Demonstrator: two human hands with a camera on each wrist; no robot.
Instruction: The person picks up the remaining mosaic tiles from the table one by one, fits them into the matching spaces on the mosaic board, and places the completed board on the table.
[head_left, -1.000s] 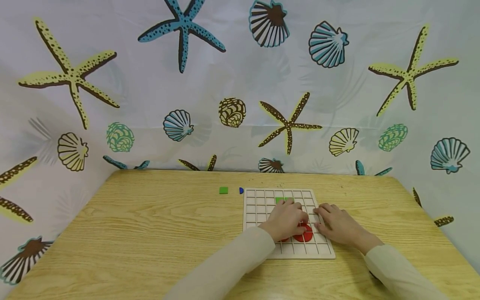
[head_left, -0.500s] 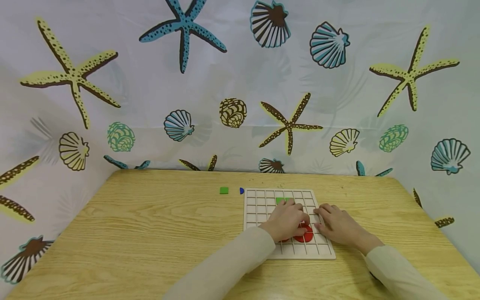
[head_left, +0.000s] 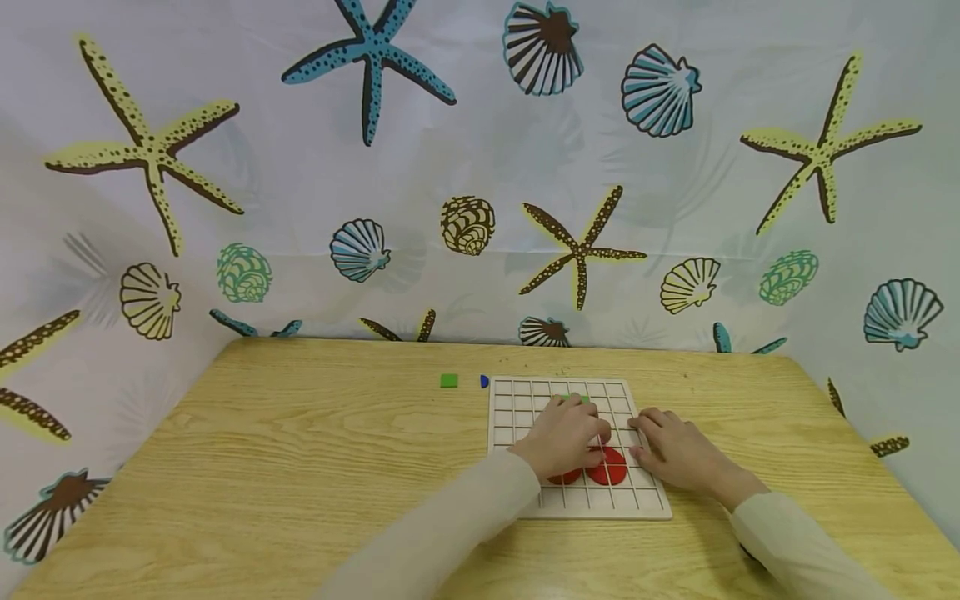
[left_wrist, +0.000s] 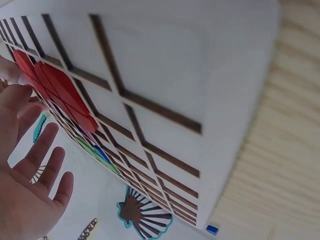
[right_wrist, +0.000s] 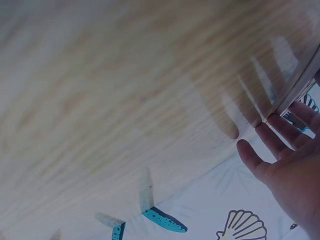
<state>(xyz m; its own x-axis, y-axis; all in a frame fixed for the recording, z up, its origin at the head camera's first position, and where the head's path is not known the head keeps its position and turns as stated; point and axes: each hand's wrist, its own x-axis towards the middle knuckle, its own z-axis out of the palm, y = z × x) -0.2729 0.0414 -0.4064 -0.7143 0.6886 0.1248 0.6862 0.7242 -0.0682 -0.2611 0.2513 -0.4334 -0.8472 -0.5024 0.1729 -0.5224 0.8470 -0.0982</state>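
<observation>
A white square board (head_left: 630, 512) with a grid of dark grooves lies on the table. My left hand (head_left: 564, 437) is over its middle, and the left wrist view shows its fingers loosely bent with nothing in the palm. Below that hand are two rounded red pieces (head_left: 611, 471) set side by side on the board. Past its fingertips a green piece (head_left: 583, 399) shows in part, and in the left wrist view a blue piece (left_wrist: 100, 152) sits against the green. My right hand (head_left: 678, 450) rests at the board's right edge, fingertips touching the rim.
Beyond the board's back left corner lie a small blue half-round piece (head_left: 484, 382) and a green square piece (head_left: 448, 381). The wooden table (head_left: 300, 450) meets a white curtain (head_left: 420, 292) printed with shells and starfish at its back and sides.
My left hand has shifted slightly left over the last half second, uncovering more of the red pieces. The right hand and the board stay in place.
</observation>
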